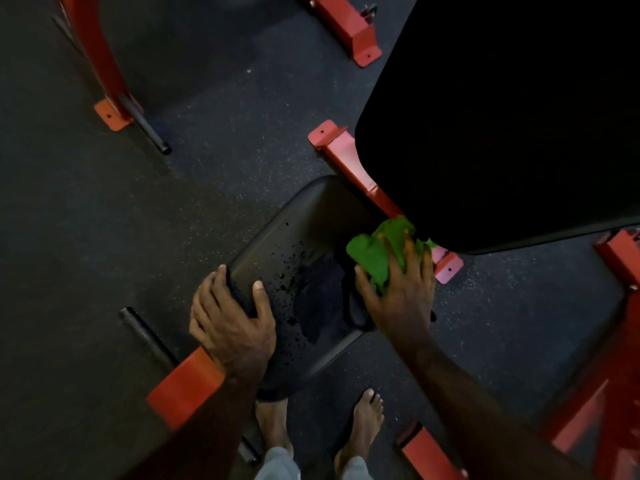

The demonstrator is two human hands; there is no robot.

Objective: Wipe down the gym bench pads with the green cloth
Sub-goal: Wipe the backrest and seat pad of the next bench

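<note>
A dark speckled rubber floor (214, 188) fills the view, with red steel frame feet (360, 46) bolted flat at several spots. A black bar (152, 136) juts from the red upright (104, 64) at upper left, and another black tube (145, 334) lies low at left. Two bare feet (363, 424) stand on the floor at the bottom edge.

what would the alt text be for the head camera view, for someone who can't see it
Seen from above, a person's right hand presses a crumpled green cloth onto a small black seat pad speckled with wet droplets, while the left hand grips the pad's near-left edge. A larger black back pad and red frame stand on dark rubber flooring.
</note>
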